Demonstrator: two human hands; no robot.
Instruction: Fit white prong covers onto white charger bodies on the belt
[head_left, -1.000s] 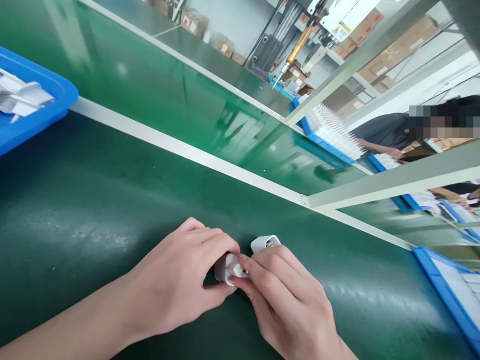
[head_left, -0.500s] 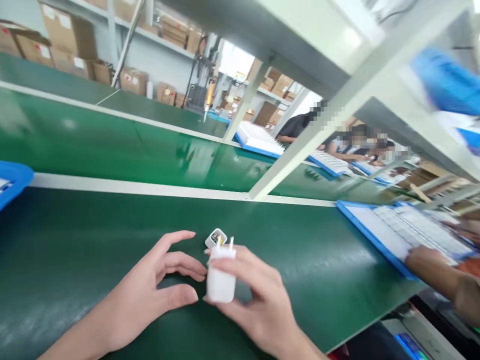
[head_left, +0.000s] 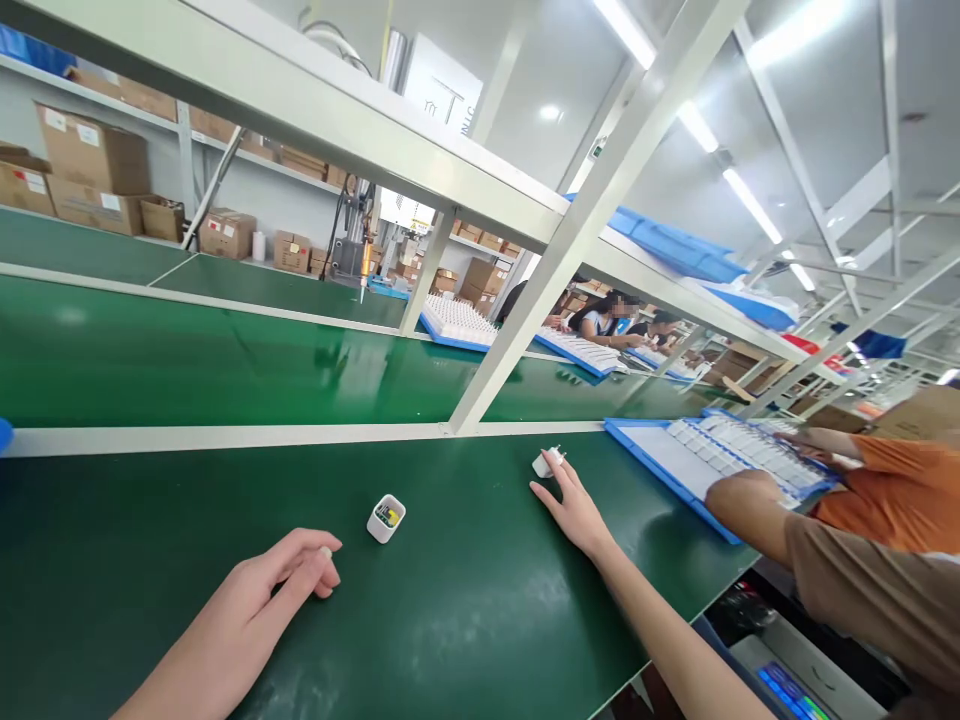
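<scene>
My right hand (head_left: 574, 505) reaches far to the right across the dark green table (head_left: 465, 600), fingers stretched out, their tips touching a white plug adapter (head_left: 546, 462) that lies on the mat. My left hand (head_left: 277, 585) rests low on the table, fingers loosely curled with nothing in them. A small white open shell (head_left: 386, 518) with yellow parts inside stands on the mat just right of my left hand, untouched.
A blue tray (head_left: 660, 465) of white adapters lies to the right, with a co-worker's arms (head_left: 757, 505) over it. A slanted white frame post (head_left: 517, 330) rises from the rail before the green conveyor (head_left: 187, 360). More trays, people and cardboard boxes stand beyond.
My right hand carried the assembled white adapter away from my left hand and far to the right, down onto the mat. My left hand let go and stayed. The view swung up and right.
</scene>
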